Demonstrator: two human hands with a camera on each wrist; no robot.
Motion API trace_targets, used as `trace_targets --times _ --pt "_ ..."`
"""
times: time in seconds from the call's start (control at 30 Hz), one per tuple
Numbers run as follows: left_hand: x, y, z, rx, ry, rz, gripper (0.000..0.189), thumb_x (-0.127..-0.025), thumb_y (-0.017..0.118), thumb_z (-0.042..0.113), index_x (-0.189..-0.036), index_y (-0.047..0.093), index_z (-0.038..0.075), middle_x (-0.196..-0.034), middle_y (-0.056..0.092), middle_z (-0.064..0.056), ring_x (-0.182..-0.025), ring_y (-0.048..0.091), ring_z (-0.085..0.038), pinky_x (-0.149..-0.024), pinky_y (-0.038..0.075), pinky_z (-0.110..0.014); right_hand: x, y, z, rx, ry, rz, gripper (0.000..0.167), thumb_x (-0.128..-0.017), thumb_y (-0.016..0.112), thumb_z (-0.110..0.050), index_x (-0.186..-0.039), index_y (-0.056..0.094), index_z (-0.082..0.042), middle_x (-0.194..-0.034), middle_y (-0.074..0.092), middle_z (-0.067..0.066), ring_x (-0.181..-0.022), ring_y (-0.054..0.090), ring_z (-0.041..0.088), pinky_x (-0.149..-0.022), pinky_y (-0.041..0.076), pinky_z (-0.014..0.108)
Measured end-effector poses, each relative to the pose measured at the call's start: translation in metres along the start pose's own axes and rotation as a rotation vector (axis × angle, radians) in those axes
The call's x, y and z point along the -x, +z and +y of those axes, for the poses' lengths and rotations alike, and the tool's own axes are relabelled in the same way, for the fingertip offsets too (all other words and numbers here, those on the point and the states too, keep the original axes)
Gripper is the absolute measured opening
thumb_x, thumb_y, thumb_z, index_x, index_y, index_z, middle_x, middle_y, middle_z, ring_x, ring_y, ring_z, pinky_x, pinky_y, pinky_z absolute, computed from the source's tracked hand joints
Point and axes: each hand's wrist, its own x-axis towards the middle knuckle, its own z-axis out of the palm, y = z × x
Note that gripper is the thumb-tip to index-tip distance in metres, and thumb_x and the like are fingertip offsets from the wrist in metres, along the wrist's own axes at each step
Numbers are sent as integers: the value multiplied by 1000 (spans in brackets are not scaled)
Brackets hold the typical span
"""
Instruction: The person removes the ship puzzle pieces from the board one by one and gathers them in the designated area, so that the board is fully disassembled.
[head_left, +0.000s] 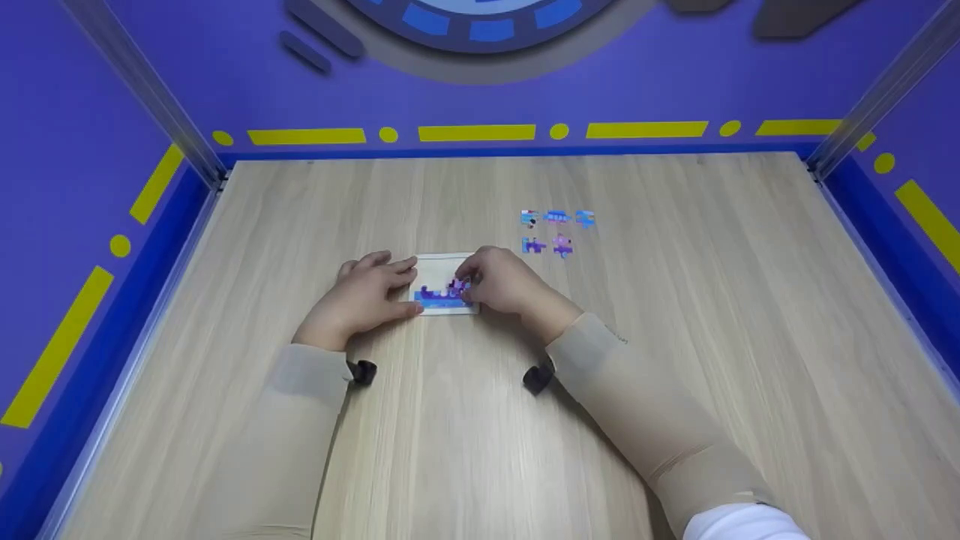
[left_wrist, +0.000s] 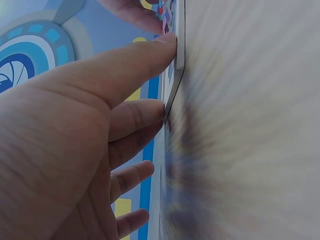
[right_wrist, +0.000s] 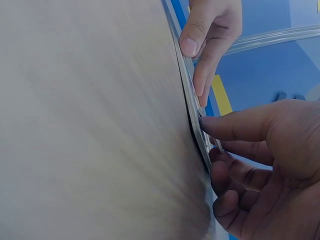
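A small white puzzle tray (head_left: 435, 268) lies on the table, with joined purple and blue jigsaw pieces (head_left: 439, 302) along its near side. My left hand (head_left: 364, 296) rests at the tray's left edge, thumb on the near corner and the fingers spread, fairly straight. At the tray's right side, my right hand (head_left: 504, 281) pinches a purple puzzle piece (head_left: 456, 286) between thumb and fingers, right at the joined row. In the right wrist view that puzzle piece (right_wrist: 218, 145) shows edge-on as a thin sliver, its face largely hidden by the fingers.
Several loose jigsaw pieces (head_left: 556, 217) lie in two short rows on the wooden table (head_left: 675, 247), beyond the right hand. Blue-purple panels (head_left: 480, 105) with yellow marks enclose the back and sides. A black wrist device (head_left: 537, 378) sits under the right sleeve.
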Motion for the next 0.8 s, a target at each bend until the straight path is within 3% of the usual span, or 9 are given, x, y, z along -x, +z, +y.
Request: trace_targets --times 0.33,0.6,0.8 --pt "-1 1 1 -29 4 31 66 -108 74 48 -163 60 15 -181 47 2 -174 30 -43 -137 19 -71 0 -3 0 -63 14 -10 34 -95 86 -11 -128 84 -3 -124 77 13 -107 65 25 -103 59 46" --pt "-1 1 2 -29 -9 27 67 -107 76 47 -163 60 15 -180 48 1 -173 30 -44 -137 19 -72 0 -13 -2 -130 37 -18 36 -98 85 -15 -133 82 -7 -138 74 12 -118 65 26 -110 57 49" --pt "-2 1 3 -34 -15 19 67 -107 76 46 -164 60 15 -181 47 0 -173 31 -45 -137 20 -72 1 -28 3 -186 -12 1 35 -98 84 -16 -133 82 -10 -133 75 11 -110 65 24 -95 57 40"
